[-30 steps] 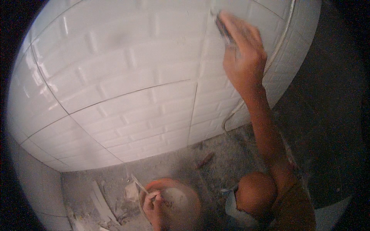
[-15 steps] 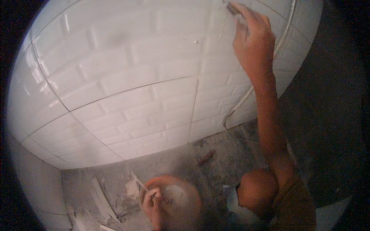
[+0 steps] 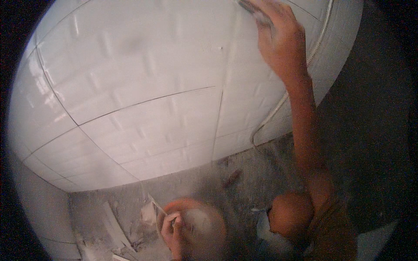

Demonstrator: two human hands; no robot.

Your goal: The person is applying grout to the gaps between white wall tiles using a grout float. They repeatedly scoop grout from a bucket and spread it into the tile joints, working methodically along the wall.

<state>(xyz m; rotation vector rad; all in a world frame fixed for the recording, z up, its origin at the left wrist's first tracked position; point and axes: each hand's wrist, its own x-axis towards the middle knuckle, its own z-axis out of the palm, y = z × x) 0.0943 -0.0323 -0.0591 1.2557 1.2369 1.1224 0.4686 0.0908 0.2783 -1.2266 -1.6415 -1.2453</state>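
On my feed, R hand (image 3: 284, 43) at upper right is closed round a small dark flat tool (image 3: 247, 5), blurred at top edge, w/ whitish smears by the fingers, up against the glossy white tiled wall (image 3: 143, 100). At lower ctr I see L hand (image 3: 172, 225) pinching a thin, pale, straight strip (image 3: 157, 206), slanted up-left beside an orange-rimmed bucket (image 3: 185, 203); pale stuff inside.

Your right arm (image 3: 307, 130) stretches up and away from you, the wrist (image 3: 299, 80) nearly straight. Your right grip (image 3: 285, 43) is raised to the upper edge of view, fingers (image 3: 275, 11) bent toward the thumb (image 3: 265, 37). Your left grip (image 3: 173, 226) sits low, well apart from it, with the fingers curled inward.
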